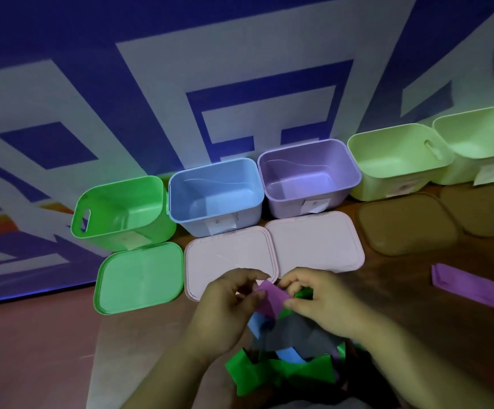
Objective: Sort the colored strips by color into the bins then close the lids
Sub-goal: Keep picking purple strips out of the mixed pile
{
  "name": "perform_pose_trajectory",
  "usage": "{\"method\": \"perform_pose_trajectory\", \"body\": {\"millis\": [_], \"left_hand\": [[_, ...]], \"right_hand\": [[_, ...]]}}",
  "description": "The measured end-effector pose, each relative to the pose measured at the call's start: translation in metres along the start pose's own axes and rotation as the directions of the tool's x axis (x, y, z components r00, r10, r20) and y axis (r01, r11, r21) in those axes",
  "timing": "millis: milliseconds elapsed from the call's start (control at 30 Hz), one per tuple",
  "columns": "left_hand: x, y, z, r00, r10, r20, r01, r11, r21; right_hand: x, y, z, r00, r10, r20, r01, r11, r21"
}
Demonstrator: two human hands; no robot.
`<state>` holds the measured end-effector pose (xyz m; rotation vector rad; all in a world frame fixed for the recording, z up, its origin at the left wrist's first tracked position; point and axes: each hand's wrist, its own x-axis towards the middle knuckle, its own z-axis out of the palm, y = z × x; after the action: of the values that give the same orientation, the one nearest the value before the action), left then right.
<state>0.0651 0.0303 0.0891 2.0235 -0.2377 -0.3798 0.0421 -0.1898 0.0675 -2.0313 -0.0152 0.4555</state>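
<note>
- My left hand (228, 305) and right hand (325, 302) both pinch one purple strip (272, 299), fingers curled on its edges.
- I hold it just above the pile of strips (269, 373), which is green, blue and grey.
- The green bin (122, 211), blue bin (216, 193) and purple bin (307, 175) stand open ahead.
- A second purple strip (476, 290) lies on the table (402, 290), well to my right.

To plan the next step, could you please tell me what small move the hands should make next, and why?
Probably lift the purple strip clear of the pile and drop it into the purple bin: the left hand and right hand both pinch it, and that bin stands open just beyond.
</note>
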Motion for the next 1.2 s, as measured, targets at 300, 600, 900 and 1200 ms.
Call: {"method": "perform_pose_trajectory", "body": {"millis": [300, 600, 900, 1200], "left_hand": [[-0.005, 0.016, -0.007, 0.977, 0.002, 0.215, 0.015, 0.997, -0.078], [-0.002, 0.034, -0.009, 0.971, 0.200, 0.130, -0.219, 0.963, 0.158], [0.005, 0.061, -0.013, 0.983, 0.147, 0.107, -0.123, 0.970, -0.208], [0.014, 0.077, -0.025, 0.979, 0.182, 0.094, -0.161, 0.967, -0.196]], "right_hand": [[-0.023, -0.016, -0.012, 0.995, -0.029, -0.100, 0.038, 0.995, 0.093], [-0.035, -0.032, -0.037, 0.977, -0.108, -0.183, 0.129, 0.985, 0.110], [-0.029, -0.057, -0.062, 0.965, -0.176, -0.194, 0.233, 0.916, 0.327], [-0.025, -0.075, -0.100, 0.961, -0.265, -0.073, 0.275, 0.924, 0.264]]}}
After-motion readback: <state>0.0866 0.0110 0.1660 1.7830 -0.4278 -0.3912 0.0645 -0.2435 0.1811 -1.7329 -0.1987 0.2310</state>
